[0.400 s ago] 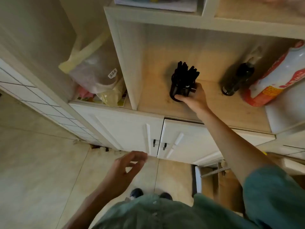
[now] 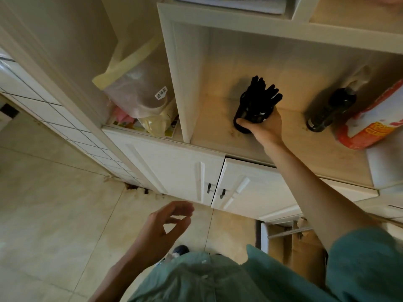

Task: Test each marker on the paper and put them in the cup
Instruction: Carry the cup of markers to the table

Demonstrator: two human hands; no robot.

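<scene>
Warm, dim indoor light fell across the shelf (image 2: pixel 218 136) — soft shadows, blurred, wide-angle bending at the edges.

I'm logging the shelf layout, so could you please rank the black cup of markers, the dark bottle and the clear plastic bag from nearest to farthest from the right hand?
1. Black cup of markers: gripped by the right hand in the shelf bay.
2. Dark bottle: to the hand's right, same shelf.
3. Clear plastic bag: to the left, beyond the divider.

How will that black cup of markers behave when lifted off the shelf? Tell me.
The black cup is probably top-heavy: the markers fan out well above its rim. Tilted, they may spill. It looks rigid and light, since the right hand grips it alone.
</scene>
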